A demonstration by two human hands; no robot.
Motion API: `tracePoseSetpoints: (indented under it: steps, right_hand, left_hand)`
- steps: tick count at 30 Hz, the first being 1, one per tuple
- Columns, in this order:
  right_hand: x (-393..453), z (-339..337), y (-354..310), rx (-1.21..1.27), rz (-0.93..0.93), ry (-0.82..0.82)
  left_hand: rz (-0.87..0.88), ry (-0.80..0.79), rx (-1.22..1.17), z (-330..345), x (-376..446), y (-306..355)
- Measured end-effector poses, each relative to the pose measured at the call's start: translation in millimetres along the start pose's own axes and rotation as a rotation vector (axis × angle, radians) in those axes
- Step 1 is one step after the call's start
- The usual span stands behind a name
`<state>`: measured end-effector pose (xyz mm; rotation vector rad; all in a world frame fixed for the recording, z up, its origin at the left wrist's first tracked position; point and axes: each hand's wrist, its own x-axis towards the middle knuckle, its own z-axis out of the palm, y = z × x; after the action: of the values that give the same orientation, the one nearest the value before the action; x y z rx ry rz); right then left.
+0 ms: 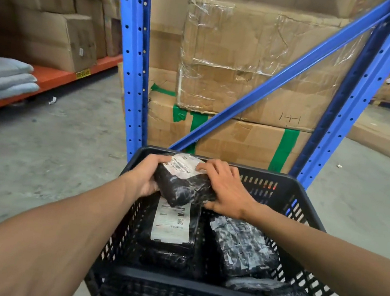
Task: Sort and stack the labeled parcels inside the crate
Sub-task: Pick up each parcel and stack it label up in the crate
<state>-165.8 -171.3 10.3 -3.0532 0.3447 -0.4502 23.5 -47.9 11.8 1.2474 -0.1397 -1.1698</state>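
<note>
Parcel [184,183] held label-up over far left of crate [220,291], left hand [145,177] and right hand [224,188] clasping both sides. Best lowered flat onto labeled parcel [171,228] beneath, edges squared, label kept upward.

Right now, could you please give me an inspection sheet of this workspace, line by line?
Surface: grey concrete floor, dusty, with small scraps of litter.
Job's things: black crate holding black wrapped parcels; labelled parcel lies label up on the left, unlabelled-side parcel on the right, another partly hidden at the near right corner.
Clutter: nothing seen inside the crate besides parcels.
Hands: left hand and right hand both grip the held parcel over the crate's far end.
Cables: nothing seen.
Surroundings: blue rack with cardboard boxes; folded grey fabric on an orange shelf at left.
</note>
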Motion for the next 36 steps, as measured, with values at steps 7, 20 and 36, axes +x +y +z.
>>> tracePoseSetpoints:
  steps: [7, 20, 36]
  right_hand:
    - [1, 15, -5, 1.062, 0.612, -0.226]
    - [17, 15, 16, 1.304, 0.646, -0.173]
    - [-1, 70, -33, 1.434, 1.264, 0.029]
  left_hand:
    - [0.158, 0.005, -0.036, -4, -7, -7]
    - [0.166, -0.184, 0.195, -11, -8, -4]
    - [-0.389, 0.115, 0.649, -7, 16, -30]
